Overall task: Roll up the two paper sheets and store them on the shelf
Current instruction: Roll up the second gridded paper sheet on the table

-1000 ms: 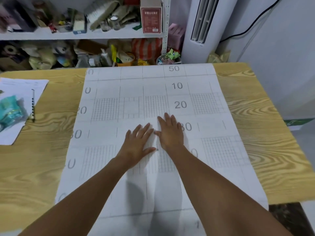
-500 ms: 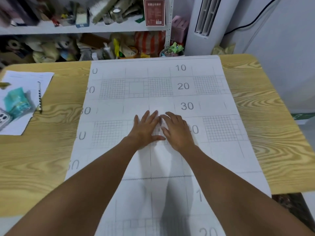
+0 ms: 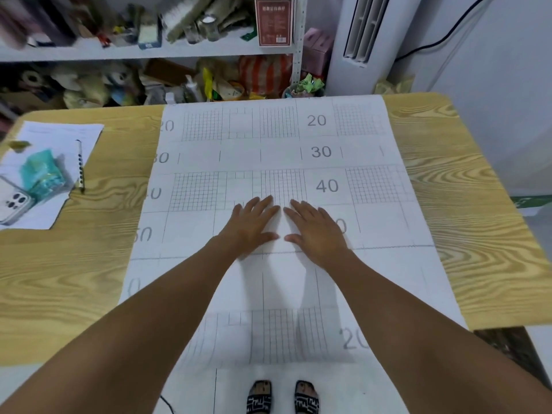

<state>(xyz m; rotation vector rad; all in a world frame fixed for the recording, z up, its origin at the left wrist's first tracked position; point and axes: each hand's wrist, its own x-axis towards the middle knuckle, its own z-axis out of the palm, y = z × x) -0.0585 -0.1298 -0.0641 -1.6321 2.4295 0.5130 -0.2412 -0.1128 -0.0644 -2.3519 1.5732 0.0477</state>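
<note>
A long white paper sheet printed with grids and grey numbers covers the middle of the wooden table and hangs over its near edge. My left hand and my right hand lie flat on it side by side, fingers straight and spread, just below the row marked 40. Whether a second sheet lies under it cannot be told. The white metal shelf, crowded with clutter, stands behind the table's far edge.
At the table's left lie a small white paper, a pen, a teal packet and a phone. A white standing air conditioner is at the back right. My sandalled feet show below.
Both flat hands have drawn the sheet toward me: the printed rows slid down the table, more paper now hangs over the near edge, and the far end has pulled back.
</note>
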